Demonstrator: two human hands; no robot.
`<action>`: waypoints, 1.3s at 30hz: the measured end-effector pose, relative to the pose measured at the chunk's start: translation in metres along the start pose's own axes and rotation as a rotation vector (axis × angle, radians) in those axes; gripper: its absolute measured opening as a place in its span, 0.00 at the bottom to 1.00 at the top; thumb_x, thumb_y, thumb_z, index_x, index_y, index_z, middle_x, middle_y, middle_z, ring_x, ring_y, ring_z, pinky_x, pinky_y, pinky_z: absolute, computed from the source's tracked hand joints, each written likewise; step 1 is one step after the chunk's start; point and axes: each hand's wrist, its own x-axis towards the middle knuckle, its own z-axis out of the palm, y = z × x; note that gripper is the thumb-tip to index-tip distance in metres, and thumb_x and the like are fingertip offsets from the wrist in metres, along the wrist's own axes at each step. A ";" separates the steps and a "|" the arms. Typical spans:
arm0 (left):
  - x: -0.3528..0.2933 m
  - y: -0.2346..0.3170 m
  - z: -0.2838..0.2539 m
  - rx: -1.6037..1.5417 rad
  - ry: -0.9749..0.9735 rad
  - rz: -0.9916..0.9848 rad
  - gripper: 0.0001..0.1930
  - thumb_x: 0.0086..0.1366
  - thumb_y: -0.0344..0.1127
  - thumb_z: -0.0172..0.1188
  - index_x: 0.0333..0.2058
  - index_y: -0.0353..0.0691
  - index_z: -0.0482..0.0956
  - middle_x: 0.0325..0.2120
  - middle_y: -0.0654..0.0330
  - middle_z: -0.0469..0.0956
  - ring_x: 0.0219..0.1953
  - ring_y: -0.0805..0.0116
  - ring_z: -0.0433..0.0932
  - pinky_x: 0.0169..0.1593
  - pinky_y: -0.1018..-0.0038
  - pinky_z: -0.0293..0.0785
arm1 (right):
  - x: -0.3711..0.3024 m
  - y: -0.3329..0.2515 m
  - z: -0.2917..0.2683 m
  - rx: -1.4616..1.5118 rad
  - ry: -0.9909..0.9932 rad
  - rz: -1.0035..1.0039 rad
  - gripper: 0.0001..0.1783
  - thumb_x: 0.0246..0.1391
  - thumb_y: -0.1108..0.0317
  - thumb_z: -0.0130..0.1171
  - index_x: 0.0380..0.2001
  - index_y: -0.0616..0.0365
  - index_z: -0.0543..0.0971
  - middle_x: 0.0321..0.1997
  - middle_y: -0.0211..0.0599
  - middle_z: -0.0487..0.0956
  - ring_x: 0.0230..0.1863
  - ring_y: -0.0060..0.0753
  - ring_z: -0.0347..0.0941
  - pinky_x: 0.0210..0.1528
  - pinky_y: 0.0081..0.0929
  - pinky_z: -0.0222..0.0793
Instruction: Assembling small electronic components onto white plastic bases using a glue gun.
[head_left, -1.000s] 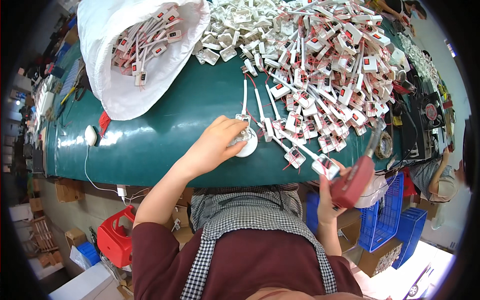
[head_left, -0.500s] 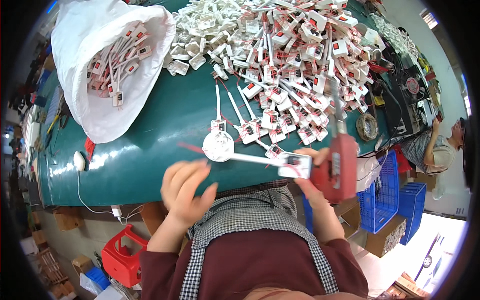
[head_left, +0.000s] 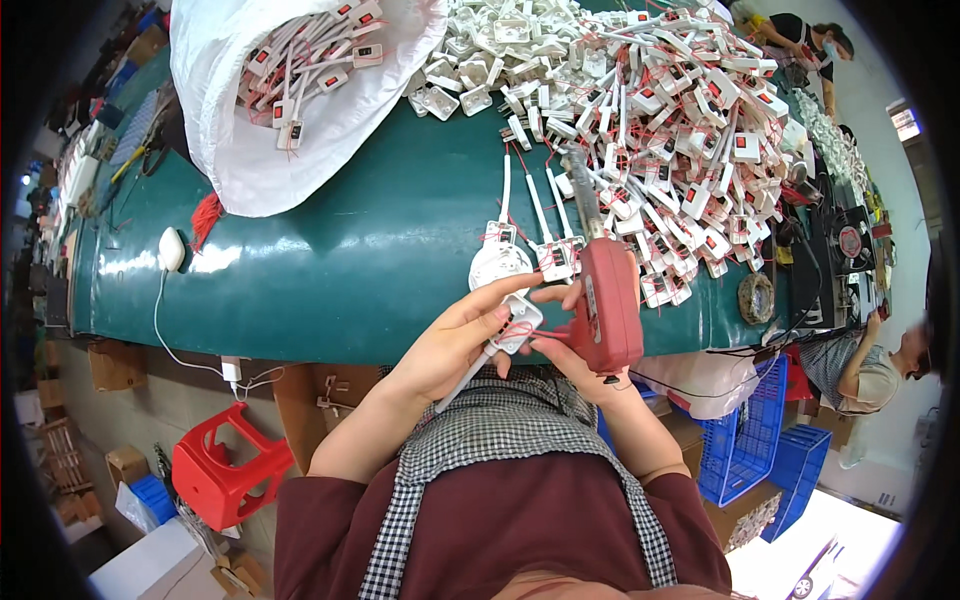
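Observation:
My left hand (head_left: 450,342) grips a small white plastic switch housing (head_left: 520,322), whose open side with red wires faces up. Its white tube (head_left: 465,382) points down toward my apron. Close beside it, my right hand (head_left: 585,372) is closed around a red soldering gun (head_left: 610,305), its metal barrel pointing away over the table. The right fingertips are by the housing's red wires; whether they pinch them I cannot tell. Just beyond my hands is a round white disc-shaped part (head_left: 497,268), next to another wired housing (head_left: 558,260) with a tube.
A big pile of white switch housings with red wires (head_left: 690,150) covers the far right. Pale empty shells (head_left: 510,40) lie beside it. At far left a white sack (head_left: 300,190) holds finished-looking pieces. A tape roll (head_left: 755,298) and a white corded device (head_left: 171,249) sit on the green table (head_left: 350,270).
My empty left hand has moved right and taken hold of the housing, which has left the round part and turned. The soldering gun has shifted left. The whole view has swung.

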 end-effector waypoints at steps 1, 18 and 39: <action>0.000 -0.001 -0.003 -0.005 -0.004 0.001 0.23 0.72 0.34 0.43 0.64 0.36 0.58 0.42 0.56 0.73 0.37 0.71 0.76 0.29 0.78 0.76 | 0.000 -0.002 0.001 -0.006 -0.002 0.001 0.62 0.42 0.78 0.71 0.69 0.57 0.36 0.40 0.34 0.68 0.42 0.35 0.76 0.48 0.33 0.72; -0.011 0.014 -0.012 0.740 0.113 0.220 0.05 0.54 0.26 0.66 0.28 0.36 0.78 0.27 0.64 0.76 0.32 0.77 0.74 0.34 0.79 0.67 | -0.002 0.009 0.008 0.083 -0.111 0.225 0.57 0.46 0.85 0.63 0.70 0.54 0.36 0.45 0.42 0.69 0.39 0.32 0.77 0.39 0.28 0.76; 0.044 0.027 -0.017 1.449 0.322 0.430 0.04 0.52 0.23 0.63 0.28 0.35 0.77 0.28 0.58 0.77 0.28 0.65 0.78 0.33 0.74 0.75 | -0.073 -0.025 -0.101 0.734 0.549 0.254 0.34 0.59 0.51 0.53 0.57 0.68 0.61 0.49 0.48 0.73 0.19 0.22 0.64 0.18 0.19 0.61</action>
